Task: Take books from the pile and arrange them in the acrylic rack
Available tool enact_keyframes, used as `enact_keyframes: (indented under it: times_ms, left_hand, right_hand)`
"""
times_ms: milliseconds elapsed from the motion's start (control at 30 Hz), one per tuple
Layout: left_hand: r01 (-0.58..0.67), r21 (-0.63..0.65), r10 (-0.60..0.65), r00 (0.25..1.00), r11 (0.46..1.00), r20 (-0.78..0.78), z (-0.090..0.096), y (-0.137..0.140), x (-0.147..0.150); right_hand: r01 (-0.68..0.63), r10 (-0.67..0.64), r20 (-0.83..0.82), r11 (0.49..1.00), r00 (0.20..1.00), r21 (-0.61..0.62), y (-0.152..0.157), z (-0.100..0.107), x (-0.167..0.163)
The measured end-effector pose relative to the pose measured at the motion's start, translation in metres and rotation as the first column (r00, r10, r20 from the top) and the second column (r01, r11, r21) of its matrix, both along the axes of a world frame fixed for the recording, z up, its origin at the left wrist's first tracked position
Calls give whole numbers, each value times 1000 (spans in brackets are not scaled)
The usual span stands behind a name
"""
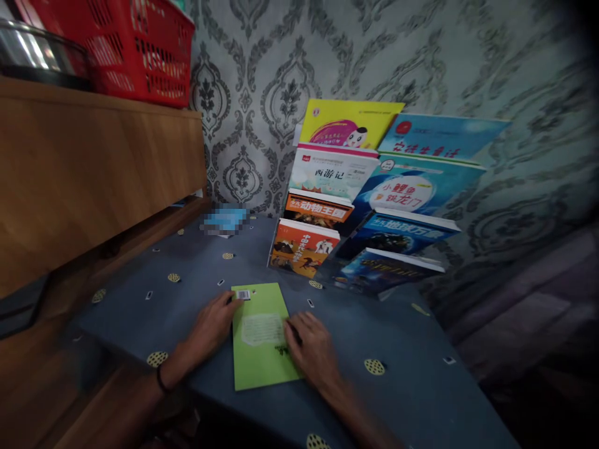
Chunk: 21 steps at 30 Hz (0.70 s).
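A light green book lies on the dark blue patterned tablecloth, with a barcode near its top left corner and a pale text patch in the middle. My left hand, a dark band on its wrist, grips the book's upper left edge, thumb by the barcode. At the right edge, my right hand is closed with curled fingers and holds the book there. The undersides of both grips are hidden.
Behind the book, a tiered display holds books in two columns, among them an orange book and a dark blue book. A blurred blue item lies at the back left. A wooden cabinet bears a red basket and a metal pot.
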<state>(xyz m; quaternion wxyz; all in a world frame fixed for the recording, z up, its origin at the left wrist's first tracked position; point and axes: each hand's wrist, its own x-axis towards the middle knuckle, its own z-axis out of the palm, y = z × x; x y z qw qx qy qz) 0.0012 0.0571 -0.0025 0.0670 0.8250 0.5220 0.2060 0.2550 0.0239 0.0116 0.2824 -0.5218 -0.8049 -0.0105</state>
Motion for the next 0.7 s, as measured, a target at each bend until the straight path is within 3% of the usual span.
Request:
enact_keyframes:
  times_ms: [100, 233, 300, 400, 700]
  left_hand:
    - [-41, 23, 40, 998, 999, 38, -6, 2, 3]
    - [-58, 59, 53, 996, 997, 76, -16, 3, 10]
    - [-59, 92, 50, 994, 994, 94, -22, 4, 12]
    - [-55, 160, 43, 996, 986, 80, -33, 6, 12]
    - [-76, 321, 111, 989, 944, -93, -77, 24, 2]
  right_hand:
    - [-204, 199, -53, 969, 979, -136, 29, 18, -35]
    - [-379, 383, -54, 866, 922, -325, 60, 24, -81]
    - [-395, 401, -65, 839, 914, -374, 69, 22, -94]
    - [-389, 378, -105, 843, 920, -373, 76, 17, -100]
    - [-399, 359, -173, 815, 917, -421, 74, 21, -78]
